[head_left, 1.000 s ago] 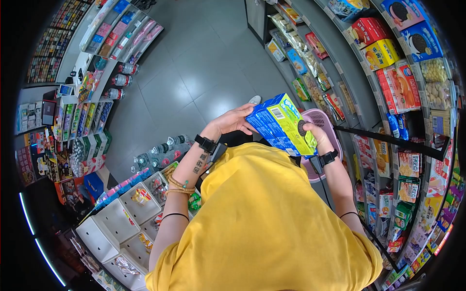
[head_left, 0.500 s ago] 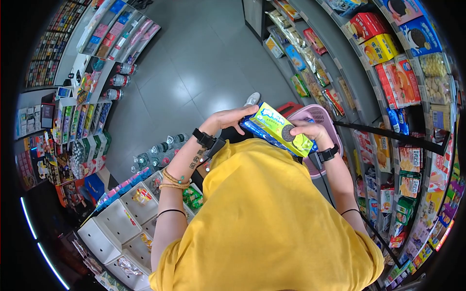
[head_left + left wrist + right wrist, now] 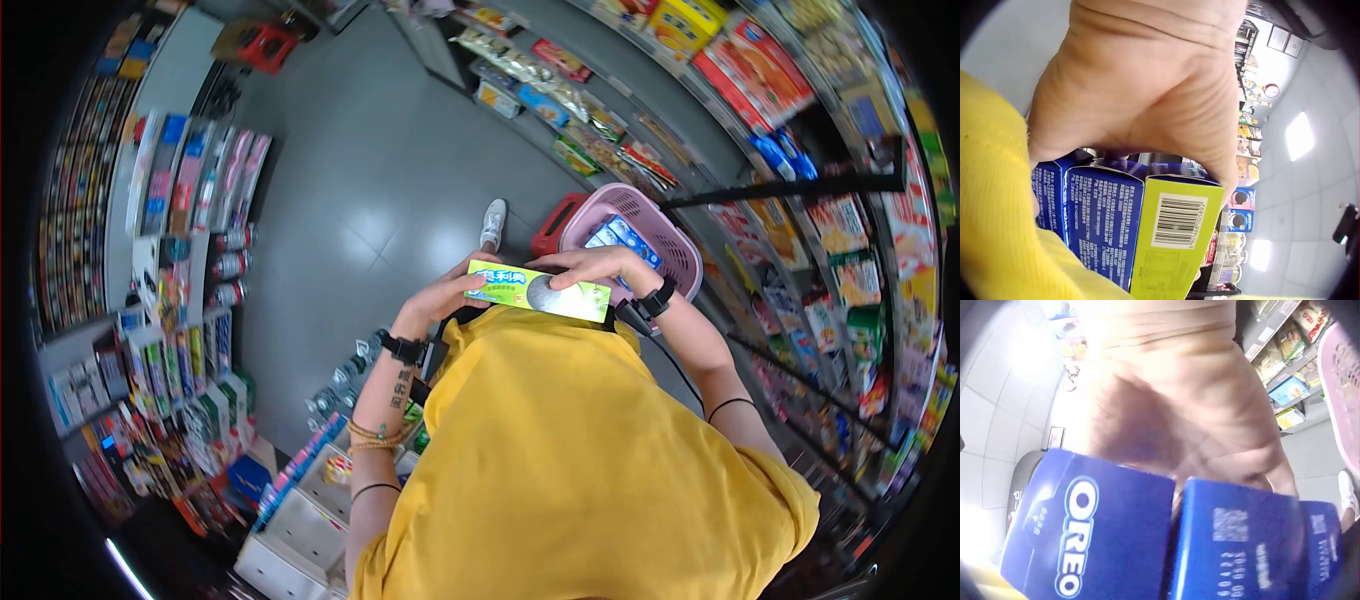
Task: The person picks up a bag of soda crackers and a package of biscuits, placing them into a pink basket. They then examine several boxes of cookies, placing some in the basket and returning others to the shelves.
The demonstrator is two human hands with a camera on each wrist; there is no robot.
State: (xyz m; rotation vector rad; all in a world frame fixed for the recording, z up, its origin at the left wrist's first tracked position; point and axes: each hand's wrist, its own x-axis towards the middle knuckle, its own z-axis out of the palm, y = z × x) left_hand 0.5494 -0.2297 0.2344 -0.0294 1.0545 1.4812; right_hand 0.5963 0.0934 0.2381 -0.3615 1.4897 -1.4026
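Note:
Close before the yellow shirt, both hands hold a small stack of cookie boxes (image 3: 515, 287), its green top face showing a cookie picture. The left hand (image 3: 440, 297) grips the left end, thumb over the top edge. At the other end the right hand (image 3: 597, 265) holds on, its thumb on the cookie picture. In the left wrist view, a green side with a barcode (image 3: 1179, 222) lies beside dark blue boxes (image 3: 1105, 219). The right wrist view has a blue end marked OREO (image 3: 1082, 537) next to more blue box ends (image 3: 1241, 537). The fingers beneath are largely hidden.
Just beyond the right hand stands a pink basket (image 3: 683, 245) with blue and white packs (image 3: 622, 240) inside, a red object (image 3: 556, 226) beside it. Snack shelves (image 3: 700, 165) line the right. Bottles (image 3: 345, 380) and white bins (image 3: 290, 550) stand at the left.
The boxes have turned from a slant to lie level across the body, green face up. The head view has swung round, and more of the pink basket shows.

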